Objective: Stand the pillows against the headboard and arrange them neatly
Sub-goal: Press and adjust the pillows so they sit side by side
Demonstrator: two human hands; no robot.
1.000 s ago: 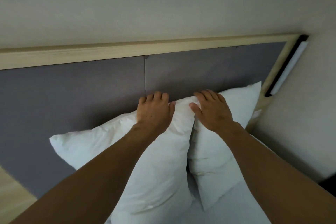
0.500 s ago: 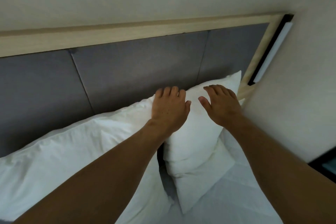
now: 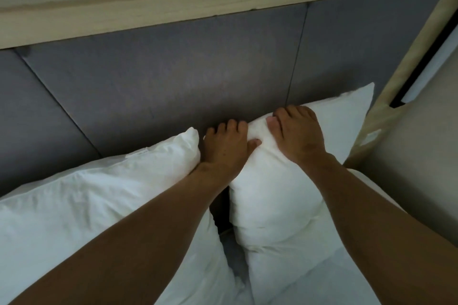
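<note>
Against headboard (image 3: 173, 77), right pillow (image 3: 285, 193) under both hands' fingers (image 3: 292, 116)

Pillows (image 3: 280, 195) — white, creased matt cloth; headboard (image 3: 173, 77) — grey woven fabric panels, pale matt wood frame (image 3: 148, 15).

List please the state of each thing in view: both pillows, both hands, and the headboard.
Left pillow: leaning on headboard, slumped, wrinkled.
Right pillow: upright against headboard, top corner gripped.
Left hand: between the pillows, gripping right pillow's corner.
Right hand: pressing on right pillow's top.
Headboard: grey padded panels, wooden frame.
</note>
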